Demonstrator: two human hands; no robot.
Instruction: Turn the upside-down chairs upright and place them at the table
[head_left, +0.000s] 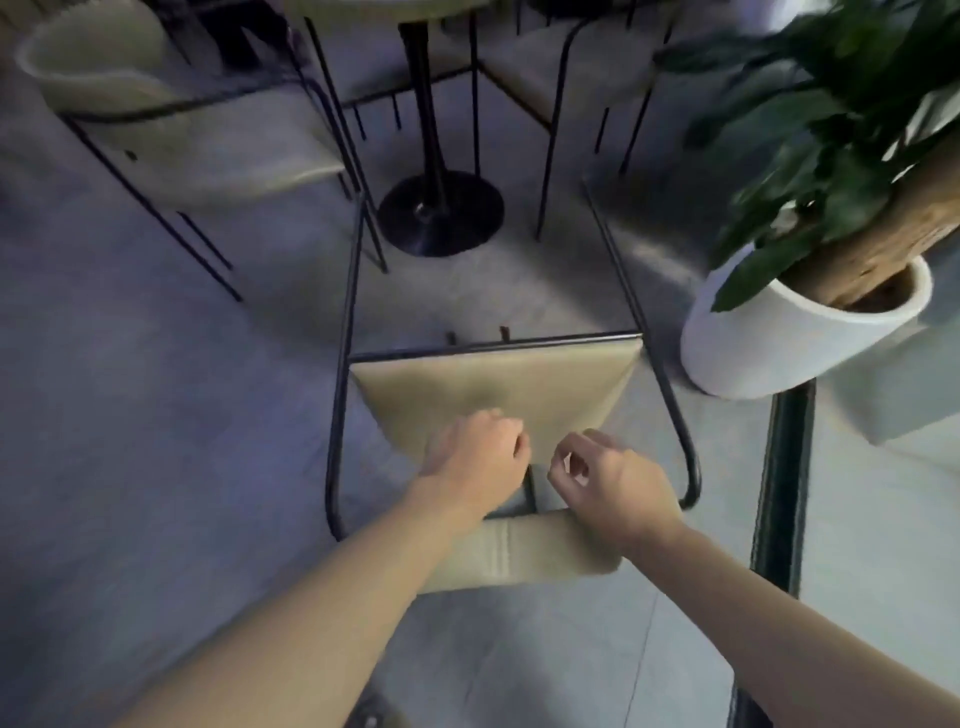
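Directly below both hands: a beige upholstered chair with a thin black tubular metal frame (493, 395), lying on grey carpet (156, 415). Seat panel faces up toward the camera, padded backrest nearest the body, frame rails running away toward the black round pedestal base of the table (440, 213). So its long axis points from the person straight at the table. Left hand (475, 457) sits over the seat's near edge, fingers curled loosely, apparently not closed on anything; whether it touches the fabric, cannot tell. Right hand (608, 483) hovers just beside it, fingers half-curled and apart, empty. Both about equally near; left slightly further forward. Upholstery looks smooth, matte, softly padded with a stitched seam; frame slim, rounded at the bends. Another beige chair (171, 130) stands upright at left. White cylindrical planter with a leafy plant (789, 343) sits close to the right rail, a likely snag.
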